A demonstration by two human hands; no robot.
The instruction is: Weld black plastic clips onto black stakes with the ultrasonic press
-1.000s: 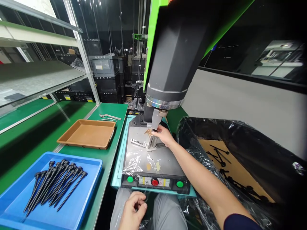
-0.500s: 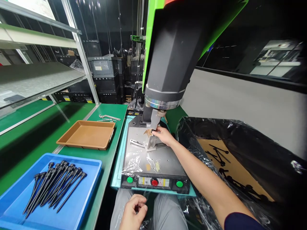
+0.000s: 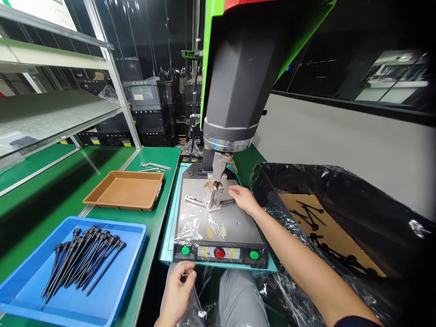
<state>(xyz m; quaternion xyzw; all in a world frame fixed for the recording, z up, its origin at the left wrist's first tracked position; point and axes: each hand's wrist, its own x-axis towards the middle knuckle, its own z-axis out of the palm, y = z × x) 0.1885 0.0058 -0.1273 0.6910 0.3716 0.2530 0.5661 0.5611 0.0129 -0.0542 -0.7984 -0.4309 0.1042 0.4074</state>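
Note:
My right hand (image 3: 242, 199) hovers just right of the metal fixture (image 3: 213, 198). Its fingers are stretched out, with nothing visible in them. In the top of the fixture sits a small black part (image 3: 215, 184), right below the tip of the machine's metal tool (image 3: 218, 167). My left hand (image 3: 179, 286) is over my lap, in front of the machine's front panel. Its fingers are loosely bent, thumb apart from them, and it holds nothing that I can see.
A blue tray (image 3: 134, 268) on the left holds several black rods with thick heads (image 3: 81, 259). Behind it are a brown tray (image 3: 122, 206) and a wrench (image 3: 156, 166). Green and red buttons (image 3: 220, 253) line the panel. A plastic-lined box (image 3: 272, 181) with black rods stands right.
My right hand has let go of the black part and drawn back to the right; the part stays in the fixture. My left hand has shifted slightly left and up.

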